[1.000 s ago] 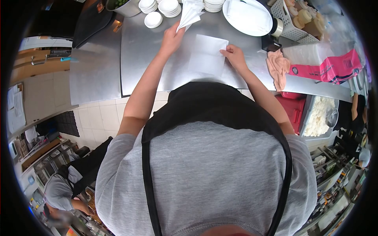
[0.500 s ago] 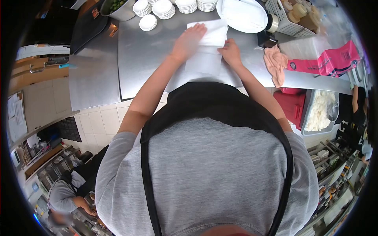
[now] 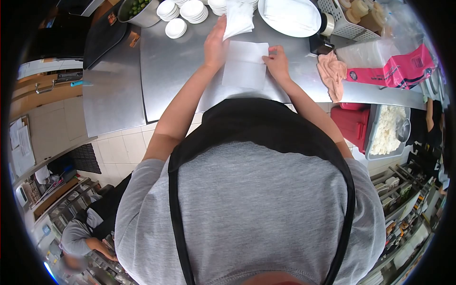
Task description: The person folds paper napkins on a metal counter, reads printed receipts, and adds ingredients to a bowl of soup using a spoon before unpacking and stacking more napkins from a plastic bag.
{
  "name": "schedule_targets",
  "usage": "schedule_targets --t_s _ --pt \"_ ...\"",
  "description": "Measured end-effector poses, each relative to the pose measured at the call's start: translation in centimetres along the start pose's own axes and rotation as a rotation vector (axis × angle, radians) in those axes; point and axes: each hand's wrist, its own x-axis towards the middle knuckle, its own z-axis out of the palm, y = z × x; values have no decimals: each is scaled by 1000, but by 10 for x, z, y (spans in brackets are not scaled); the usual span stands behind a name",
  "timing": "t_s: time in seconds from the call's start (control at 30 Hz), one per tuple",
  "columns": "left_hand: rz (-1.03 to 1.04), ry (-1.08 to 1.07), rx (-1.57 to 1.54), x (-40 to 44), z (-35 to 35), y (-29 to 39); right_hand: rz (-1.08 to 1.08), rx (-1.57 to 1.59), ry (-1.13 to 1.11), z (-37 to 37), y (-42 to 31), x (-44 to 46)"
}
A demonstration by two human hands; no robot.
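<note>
A white paper napkin (image 3: 244,71) lies partly unfolded on the steel counter, a crease running across it. My right hand (image 3: 277,61) pinches its right edge between thumb and fingers. Farther back, a thicker bundle of folded white napkins (image 3: 239,21) rests in front of the stacked small dishes. My left hand (image 3: 216,47) is at that bundle's left side, fingers stretched out along its edge and touching it. The left thumb is not clearly visible. More folded napkins (image 3: 292,16) lie on a white oval plate (image 3: 266,23) to the back right.
Stacks of small white dishes (image 3: 194,12) and a metal pot (image 3: 142,16) of green fruit line the back. On the right are a black holder (image 3: 321,45), a peach cloth (image 3: 331,73), a pink package (image 3: 411,66) and a white basket (image 3: 354,31). Another person (image 3: 78,235) is behind, lower left.
The folded napkins under my left hand have moved away from me, off the lower napkin. My left hand has gone from lying flat on top to the bundle's left side. My right hand stays put.
</note>
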Motion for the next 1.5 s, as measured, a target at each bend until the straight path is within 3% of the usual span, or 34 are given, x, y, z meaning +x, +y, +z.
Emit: schedule_targets --t_s 0.13,0.23,0.37,0.43,0.57,0.7,0.8,0.87,0.9,0.97,1.1,1.23,1.27,1.3,1.33,1.4,1.43,1.5 --pt "201 -69 94 -1 -1 8 7 9 2 1 3 3" --pt "391 -356 297 -24 15 -1 -13 -39 24 5 9 8" --pt "358 -538 271 -41 20 -5 -22 19 -60 -8 -8 -2" --pt "136 -606 129 -35 12 11 -30 78 -126 -5 5 3" --pt "202 -571 217 -41 22 6 22 182 -271 -20 -1 9" --pt "265 -499 320 -45 29 11 -6 185 -252 -38 -17 -2" --pt "276 -502 394 -46 30 16 -155 73 -95 -49 -27 -35" --pt "224 -552 430 -46 29 17 -798 -599 -228 -52 -18 -53" --pt "225 -545 426 -46 29 17 -799 -600 -228 -50 -10 -53" --pt "226 -538 421 -46 29 16 -1094 -590 -210 -44 8 -53" --pt "216 -476 314 -47 31 9 -1194 -680 -142 -41 13 -38" --pt "213 -410 271 -44 33 4 -1202 -583 -232 -35 3 -31" --pt "216 -407 271 -41 32 1 -1068 -426 -230 -31 2 -30" --pt "39 -389 78 -37 30 -2 -931 -269 -228 -29 -2 -30" --pt "-137 -366 -115 -32 27 -5 -932 -270 -228 -28 -7 -28" --pt "-261 -316 -145 -19 17 -16 -385 -245 -325 -29 -15 -21" --pt "-385 -264 -173 -12 10 -21 -385 -245 -328 -26 -12 -17" --pt "-373 -209 -186 0 -4 -28 -163 -124 -291 -18 -4 0"
